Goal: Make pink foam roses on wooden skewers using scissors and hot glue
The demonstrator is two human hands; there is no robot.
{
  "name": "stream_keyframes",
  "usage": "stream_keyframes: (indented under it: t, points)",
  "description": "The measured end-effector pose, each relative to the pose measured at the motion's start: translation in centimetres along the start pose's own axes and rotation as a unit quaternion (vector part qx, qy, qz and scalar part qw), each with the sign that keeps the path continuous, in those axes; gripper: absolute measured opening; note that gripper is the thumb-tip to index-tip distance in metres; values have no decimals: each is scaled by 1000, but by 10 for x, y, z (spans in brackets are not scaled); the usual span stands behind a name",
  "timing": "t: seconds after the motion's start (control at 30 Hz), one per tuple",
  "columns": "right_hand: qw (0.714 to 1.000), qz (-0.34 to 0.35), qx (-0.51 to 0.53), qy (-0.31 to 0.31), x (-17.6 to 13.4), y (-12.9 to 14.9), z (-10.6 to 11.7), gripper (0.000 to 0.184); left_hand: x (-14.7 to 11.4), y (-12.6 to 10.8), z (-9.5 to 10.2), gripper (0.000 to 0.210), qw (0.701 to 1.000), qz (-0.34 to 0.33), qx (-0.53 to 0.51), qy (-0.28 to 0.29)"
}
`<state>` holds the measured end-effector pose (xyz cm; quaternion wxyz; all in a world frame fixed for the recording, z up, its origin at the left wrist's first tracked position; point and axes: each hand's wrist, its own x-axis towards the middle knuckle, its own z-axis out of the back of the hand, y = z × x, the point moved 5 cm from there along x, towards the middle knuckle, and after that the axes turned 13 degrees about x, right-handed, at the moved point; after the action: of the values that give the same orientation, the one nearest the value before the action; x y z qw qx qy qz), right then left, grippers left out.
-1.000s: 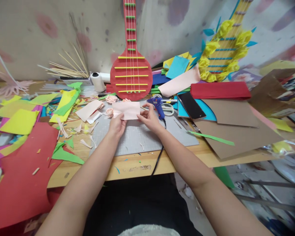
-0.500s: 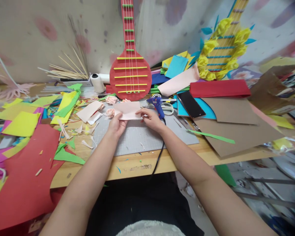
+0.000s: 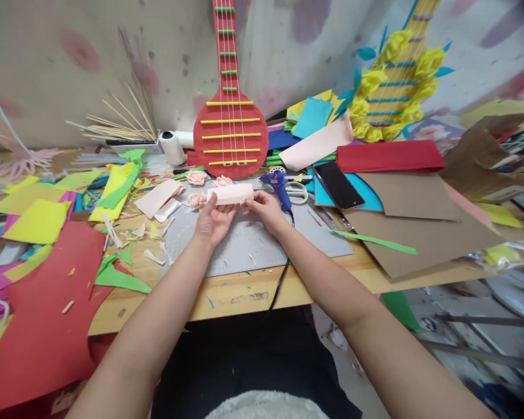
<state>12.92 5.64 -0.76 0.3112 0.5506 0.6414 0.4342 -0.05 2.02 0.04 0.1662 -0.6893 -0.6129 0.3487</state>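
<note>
A pale pink strip of paper [image 3: 232, 194] is held level above the grey cutting mat [image 3: 240, 247]. My left hand [image 3: 213, 220] grips its left end, thumb on top and fingers underneath. At the right end, my right hand [image 3: 265, 210] pinches the strip between thumb and fingers. Pink paper roses [image 3: 196, 201] lie just beyond and to the left of the strip. Close to my right hand rest a blue glue gun [image 3: 279, 185] and white-handled scissors [image 3: 297, 192].
A red paper lute [image 3: 231, 137] leans on the wall behind. Coloured paper scraps [image 3: 39, 220] cover the left side, with a large red sheet [image 3: 56, 308]. To the right lie a phone [image 3: 339, 185] and brown cardboard [image 3: 419, 244]. The glue gun's black cord [image 3: 282, 285] hangs over the table edge.
The pink paper now looks narrower, folded or curled over lengthwise. My left hand has turned palm up beneath it, and my right hand has closed on its right end.
</note>
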Motion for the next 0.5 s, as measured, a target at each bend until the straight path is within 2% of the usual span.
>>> stream_keyframes:
  t: [0.07, 0.17, 0.33, 0.5]
  points:
    - [1000, -15, 22, -4, 0, -2, 1, 30, 0, 3, 0, 21, 999, 0, 40, -1]
    - [999, -35, 32, 8, -1, -3, -1, 29, 4, 7, 4, 24, 995, 0, 90, -45]
    - [998, -50, 39, 28, -3, -6, -4, 31, 8, 4, 9, 20, 991, -25, 99, -87]
    - [999, -24, 34, -29, 2, -5, 4, 43, 7, 3, 10, 20, 987, -48, 116, -100]
